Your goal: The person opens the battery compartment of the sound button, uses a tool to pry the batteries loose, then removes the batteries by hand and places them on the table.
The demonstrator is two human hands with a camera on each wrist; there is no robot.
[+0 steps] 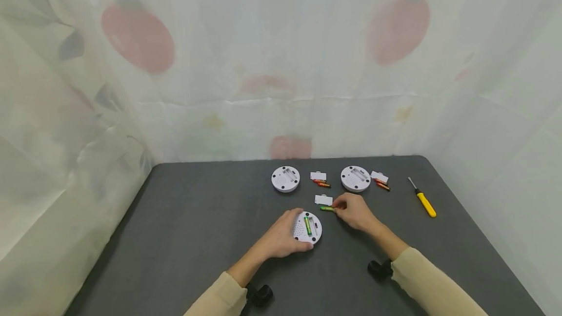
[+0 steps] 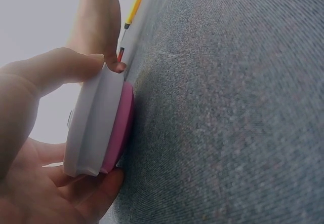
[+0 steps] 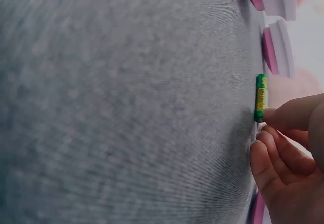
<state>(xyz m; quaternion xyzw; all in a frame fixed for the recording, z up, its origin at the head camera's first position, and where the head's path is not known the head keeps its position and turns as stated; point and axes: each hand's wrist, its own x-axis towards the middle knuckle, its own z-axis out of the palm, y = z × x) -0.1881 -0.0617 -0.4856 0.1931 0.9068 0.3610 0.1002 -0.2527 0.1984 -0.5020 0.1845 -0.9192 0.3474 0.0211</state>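
Observation:
My left hand grips a round white device by its sides, thumb on the near edge. Its open battery compartment faces up, and a green battery lies in one slot while the slot beside it is bare. In the left wrist view the white casing has a pink part below it, against the grey cloth. To the right, my right hand pinches one end of a second green battery, low at the table surface. A white battery cover lies just behind that battery.
Farther back stand two more round white devices, one at left and one at right. Beside them lie white covers and red-orange batteries. A yellow-handled screwdriver lies at right. Pale printed curtains surround the grey table.

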